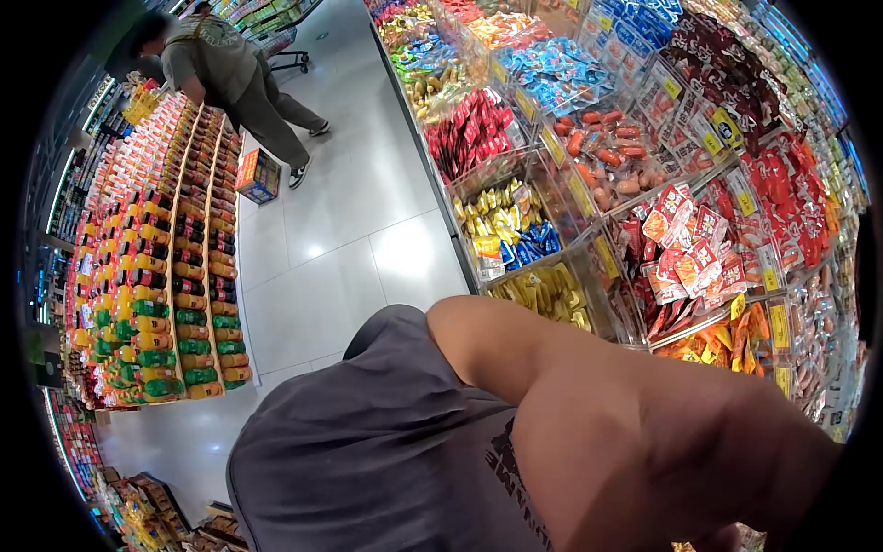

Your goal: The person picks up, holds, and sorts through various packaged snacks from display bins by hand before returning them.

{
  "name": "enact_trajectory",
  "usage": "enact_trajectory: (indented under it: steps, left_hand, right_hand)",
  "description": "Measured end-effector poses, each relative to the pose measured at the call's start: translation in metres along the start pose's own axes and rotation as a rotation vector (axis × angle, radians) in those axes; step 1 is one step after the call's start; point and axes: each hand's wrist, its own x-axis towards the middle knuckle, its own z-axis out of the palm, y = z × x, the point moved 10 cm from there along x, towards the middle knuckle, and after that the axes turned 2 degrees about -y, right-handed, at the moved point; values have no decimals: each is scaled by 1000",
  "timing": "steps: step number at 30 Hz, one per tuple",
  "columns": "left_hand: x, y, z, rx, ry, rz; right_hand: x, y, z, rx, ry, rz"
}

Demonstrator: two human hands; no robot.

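My bare left forearm (pixel 552 368) bends across the lower right, close to the camera. At its end my left hand (pixel 763 451) is large, dark and blurred by nearness. Only a bit of a finger shows at the bottom edge, so its grip and anything in it are hidden. My right hand is out of view. Beyond the forearm lie bins of wrapped snacks: red-and-white packets (pixel 685 244), orange packets (pixel 722 350) and yellow packets (pixel 547 293). My dark grey shirt (pixel 359 442) fills the lower middle.
Left stands a tall display of bottled drinks (pixel 147 304), with a colourful box (pixel 258 177) at its side. A person (pixel 239 83) in grey leans by it, near a shopping cart (pixel 290 60). A tiled aisle (pixel 340 202) runs between display and snack bins (pixel 524 156).
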Motion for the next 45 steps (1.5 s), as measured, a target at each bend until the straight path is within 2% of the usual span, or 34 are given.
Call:
enact_trajectory:
  steps: [6, 10, 12, 16, 19, 24, 26, 28, 35, 39, 45]
  left_hand:
    - [1, -2, 9, -31, 8, 7]
    - [1, -5, 12, -46, 13, -11]
    - [0, -7, 14, -58, 19, -29]
    - [-3, -13, 17, -116, 24, -68]
    - [-8, -16, 24, -151, 5, -88]
    - [-9, -22, 30, -219, -39, -130]
    - [-9, -25, 32, -231, -46, -149]
    - [-10, -26, 34, -243, -51, -160]
    - [-13, -32, 37, -262, -81, -177]
    - [-13, -33, 39, -265, -93, -187]
    - [-11, -33, 36, -238, -89, -199]
  right_hand:
    - [1, -34, 7, 30, -49, -83]
    - [-5, -24, -24, -95, 142, -115]
    - [-5, -19, -8, -55, 114, -116]
    - [-14, 8, 0, 20, 45, -30]
    - [-18, -4, -17, -66, 137, -29]
    - [-22, -17, -19, -117, 99, 170]
    - [-24, -18, -15, -156, 51, 118]
    - [-26, -10, -9, -99, 14, 169]
    - [-26, -18, -12, -62, 127, 135]
    - [-30, -9, -24, -154, 207, 141]
    - [-32, -4, -16, -181, 203, 124]
